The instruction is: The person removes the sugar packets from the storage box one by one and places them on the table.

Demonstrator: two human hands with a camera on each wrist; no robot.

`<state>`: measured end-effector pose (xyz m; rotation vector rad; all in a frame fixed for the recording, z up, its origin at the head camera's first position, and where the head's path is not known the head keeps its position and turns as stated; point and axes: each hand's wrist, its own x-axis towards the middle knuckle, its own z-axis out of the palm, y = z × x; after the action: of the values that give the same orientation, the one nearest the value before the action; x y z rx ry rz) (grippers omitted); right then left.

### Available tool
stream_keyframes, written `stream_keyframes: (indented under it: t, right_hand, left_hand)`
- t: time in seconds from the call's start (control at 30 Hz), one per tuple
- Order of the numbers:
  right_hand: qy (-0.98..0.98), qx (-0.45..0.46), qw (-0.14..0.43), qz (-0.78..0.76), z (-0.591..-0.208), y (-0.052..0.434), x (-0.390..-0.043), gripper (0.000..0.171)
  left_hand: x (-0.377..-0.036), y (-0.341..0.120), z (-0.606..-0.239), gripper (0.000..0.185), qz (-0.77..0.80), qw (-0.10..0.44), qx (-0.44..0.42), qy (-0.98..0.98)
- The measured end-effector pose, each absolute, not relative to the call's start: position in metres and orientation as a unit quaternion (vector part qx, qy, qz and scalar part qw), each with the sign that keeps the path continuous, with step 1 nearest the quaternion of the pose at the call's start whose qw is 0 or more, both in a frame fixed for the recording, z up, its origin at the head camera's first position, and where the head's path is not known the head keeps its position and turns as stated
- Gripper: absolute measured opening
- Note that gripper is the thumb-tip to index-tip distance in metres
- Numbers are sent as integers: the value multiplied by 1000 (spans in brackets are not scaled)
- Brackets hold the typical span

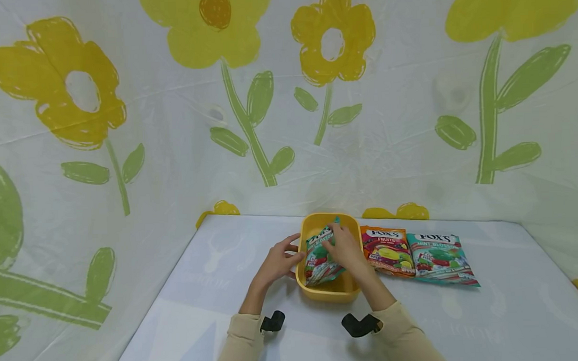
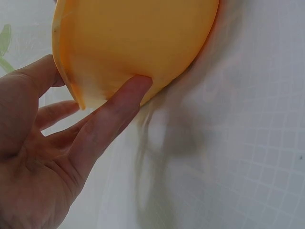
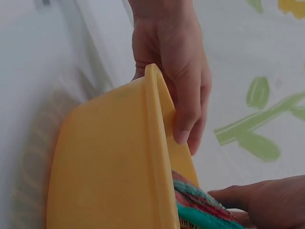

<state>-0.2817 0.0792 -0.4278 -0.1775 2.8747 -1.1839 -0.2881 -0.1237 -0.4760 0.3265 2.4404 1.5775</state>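
Note:
A yellow plastic basin (image 1: 335,296) stands on the table. My left hand (image 1: 276,261) grips its left rim; in the left wrist view, the left hand (image 2: 52,157) has one finger along the outer wall. A teal FOX'S candy bag (image 1: 318,259) leans inside the basin, its upper end near the far right. With thumb and fingers, my right hand (image 1: 348,250) pinches the bag's upper part. The right wrist view shows the left hand (image 3: 176,71) over the rim and the right hand (image 3: 276,202) at the bag (image 3: 205,210), much of which the basin wall hides.
Right of the basin lies an orange and red FOX'S fruits bag (image 1: 387,251), with a second teal FOX'S bag (image 1: 442,257) beside it. Behind the table hangs a white cloth (image 1: 393,145) with printed yellow flowers. Black wrist mounts (image 1: 361,325) project from the sleeves.

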Motion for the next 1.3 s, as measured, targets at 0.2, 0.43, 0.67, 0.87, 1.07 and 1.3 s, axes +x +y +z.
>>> stream_keyframes:
  t: [0.2, 0.43, 0.67, 0.87, 1.07, 1.3]
  right_hand:
    - [924, -67, 18, -375, -429, 83, -287, 58]
    - [915, -73, 10, -396, -425, 84, -287, 59]
    - [895, -72, 15, -440, -426, 86, -290, 58]
    - [869, -68, 42, -488, -426, 88, -291, 59]
    - [836, -68, 72, -540, -428, 92, -293, 61]
    - [791, -48, 115, -598, -430, 99, -292, 59]
  left_hand:
    - [-287, -123, -475, 61, 537, 111, 109, 829]
    - [-288, -123, -475, 61, 537, 109, 112, 829]
    - [-288, -123, -475, 62, 537, 110, 110, 829]
    - [-288, -122, -475, 62, 537, 107, 112, 829]
    - [-287, -122, -475, 62, 540, 106, 111, 828]
    - [-288, -123, -476, 62, 540, 106, 108, 828]
